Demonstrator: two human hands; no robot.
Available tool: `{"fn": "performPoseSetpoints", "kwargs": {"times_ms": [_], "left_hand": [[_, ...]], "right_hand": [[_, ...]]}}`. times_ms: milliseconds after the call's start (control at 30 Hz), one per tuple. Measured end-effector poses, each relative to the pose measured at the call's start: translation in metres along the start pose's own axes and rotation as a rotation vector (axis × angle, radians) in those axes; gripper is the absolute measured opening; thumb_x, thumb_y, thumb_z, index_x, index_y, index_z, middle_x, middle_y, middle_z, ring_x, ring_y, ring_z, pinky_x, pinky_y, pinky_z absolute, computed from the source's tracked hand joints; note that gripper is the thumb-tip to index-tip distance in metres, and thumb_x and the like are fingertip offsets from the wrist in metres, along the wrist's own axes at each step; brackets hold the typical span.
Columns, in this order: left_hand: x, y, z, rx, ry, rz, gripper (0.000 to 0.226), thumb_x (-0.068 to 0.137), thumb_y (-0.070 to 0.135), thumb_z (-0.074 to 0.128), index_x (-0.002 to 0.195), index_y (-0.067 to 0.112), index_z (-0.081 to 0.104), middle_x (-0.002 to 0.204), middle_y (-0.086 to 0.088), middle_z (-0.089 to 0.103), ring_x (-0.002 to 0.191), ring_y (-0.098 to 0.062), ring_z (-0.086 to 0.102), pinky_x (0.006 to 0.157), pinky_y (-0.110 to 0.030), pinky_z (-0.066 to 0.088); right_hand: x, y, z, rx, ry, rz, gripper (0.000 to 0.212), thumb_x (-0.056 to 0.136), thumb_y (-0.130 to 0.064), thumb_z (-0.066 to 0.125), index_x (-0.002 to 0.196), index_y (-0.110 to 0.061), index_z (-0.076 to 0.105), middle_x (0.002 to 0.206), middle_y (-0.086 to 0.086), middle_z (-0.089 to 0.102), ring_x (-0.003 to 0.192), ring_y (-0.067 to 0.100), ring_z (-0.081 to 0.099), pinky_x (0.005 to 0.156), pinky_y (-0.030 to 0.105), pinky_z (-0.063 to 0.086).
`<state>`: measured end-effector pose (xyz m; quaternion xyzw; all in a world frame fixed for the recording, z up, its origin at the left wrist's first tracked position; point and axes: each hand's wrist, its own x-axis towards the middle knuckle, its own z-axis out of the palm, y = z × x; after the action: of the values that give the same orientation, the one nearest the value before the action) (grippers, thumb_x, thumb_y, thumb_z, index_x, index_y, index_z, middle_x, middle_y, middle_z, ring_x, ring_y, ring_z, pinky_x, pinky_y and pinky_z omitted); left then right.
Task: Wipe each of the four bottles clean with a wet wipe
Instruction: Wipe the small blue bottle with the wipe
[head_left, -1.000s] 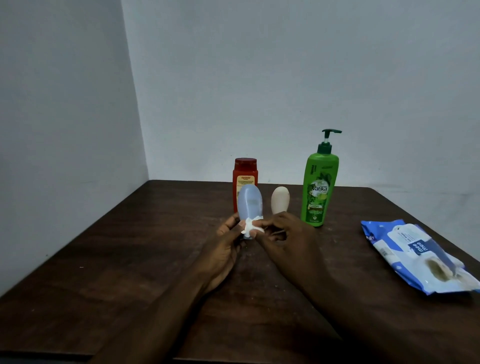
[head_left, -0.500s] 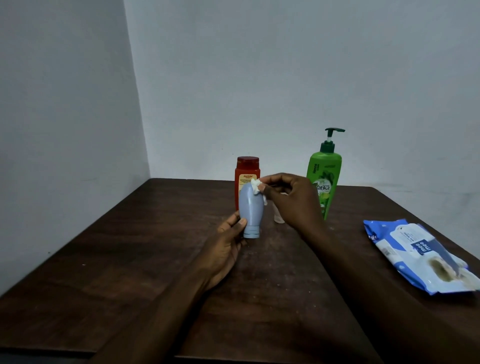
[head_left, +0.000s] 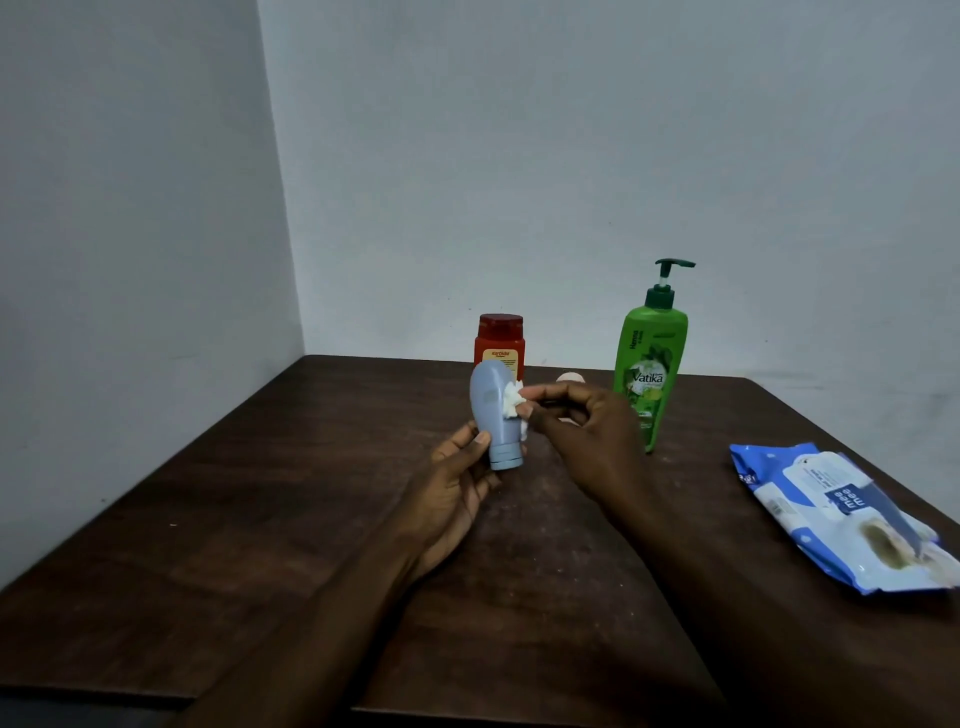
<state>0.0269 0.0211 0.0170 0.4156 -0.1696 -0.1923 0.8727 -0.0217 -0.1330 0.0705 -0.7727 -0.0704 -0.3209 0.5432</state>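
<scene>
A blue-grey bottle (head_left: 491, 410), cap downward, is upright over the middle of a dark wooden table (head_left: 260, 519). The left hand (head_left: 457, 493) grips it near the cap with curled fingers. The right hand (head_left: 582, 431) pinches a crumpled white wet wipe (head_left: 511, 402) against the bottle's right side. Behind stand a red bottle (head_left: 500, 343), a small cream bottle (head_left: 569, 375) that is mostly hidden, and a green pump bottle (head_left: 649, 364). A blue wet-wipe pack (head_left: 841, 514) lies at the right.

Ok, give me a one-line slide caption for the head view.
Left hand grips an inverted grey-blue plastic bottle; right hand presses a crumpled white wet wipe against its side.
</scene>
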Motion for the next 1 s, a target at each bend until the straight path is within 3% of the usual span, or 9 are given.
{"fn": "performPoseSetpoints", "kwargs": {"times_ms": [167,367,667,767,867,1000], "left_hand": [[-0.002,0.001,-0.002,-0.045,0.022,-0.019,0.039,0.093,0.01,0.054,0.131,0.006,0.058,0.124,-0.017,0.071,0.11,-0.025,0.071,0.088,-0.036,0.061],[-0.002,-0.002,0.001,0.026,0.048,-0.044,0.035,0.102,0.005,0.047,0.137,0.007,0.053,0.13,-0.019,0.066,0.11,-0.028,0.071,0.093,-0.041,0.059],[0.002,-0.008,-0.002,0.107,-0.007,-0.017,0.054,0.083,0.018,0.075,0.133,0.02,0.055,0.122,-0.005,0.073,0.113,-0.025,0.07,0.081,-0.031,0.061],[0.002,-0.009,-0.003,0.18,-0.044,-0.018,0.06,0.074,0.029,0.088,0.128,0.029,0.062,0.126,-0.003,0.071,0.117,-0.024,0.068,0.083,-0.031,0.06],[0.002,-0.009,-0.005,0.228,-0.054,-0.014,0.05,0.067,0.034,0.092,0.114,0.04,0.074,0.124,0.002,0.072,0.116,-0.018,0.068,0.084,-0.028,0.059],[-0.001,-0.009,-0.003,0.364,-0.027,0.029,0.055,0.063,0.049,0.091,0.113,0.054,0.07,0.129,0.011,0.069,0.119,-0.01,0.065,0.089,-0.027,0.057]], "right_hand": [[-0.025,0.011,-0.002,-0.098,-0.044,-0.028,0.015,0.082,-0.016,0.078,0.094,-0.023,0.076,0.089,-0.017,0.073,0.084,-0.006,0.069,0.071,0.008,0.052],[-0.034,0.016,-0.005,-0.127,-0.015,-0.132,0.016,0.08,-0.012,0.079,0.092,-0.021,0.077,0.092,-0.015,0.074,0.085,-0.005,0.069,0.074,0.011,0.054],[-0.035,0.019,-0.005,-0.008,0.052,-0.043,0.016,0.083,-0.014,0.077,0.097,-0.023,0.075,0.094,-0.016,0.075,0.089,-0.002,0.07,0.078,0.016,0.056],[-0.025,0.015,-0.009,-0.01,0.092,-0.021,0.015,0.084,-0.018,0.076,0.099,-0.021,0.076,0.096,-0.012,0.076,0.092,0.001,0.07,0.082,0.025,0.058],[-0.01,0.006,-0.014,-0.005,0.083,-0.008,0.013,0.086,-0.019,0.074,0.099,-0.023,0.075,0.098,-0.01,0.075,0.093,0.006,0.07,0.083,0.033,0.059],[0.009,-0.011,-0.017,-0.132,0.037,-0.071,0.013,0.089,-0.02,0.07,0.098,-0.03,0.074,0.096,-0.014,0.074,0.092,-0.002,0.067,0.078,0.016,0.055]]}}
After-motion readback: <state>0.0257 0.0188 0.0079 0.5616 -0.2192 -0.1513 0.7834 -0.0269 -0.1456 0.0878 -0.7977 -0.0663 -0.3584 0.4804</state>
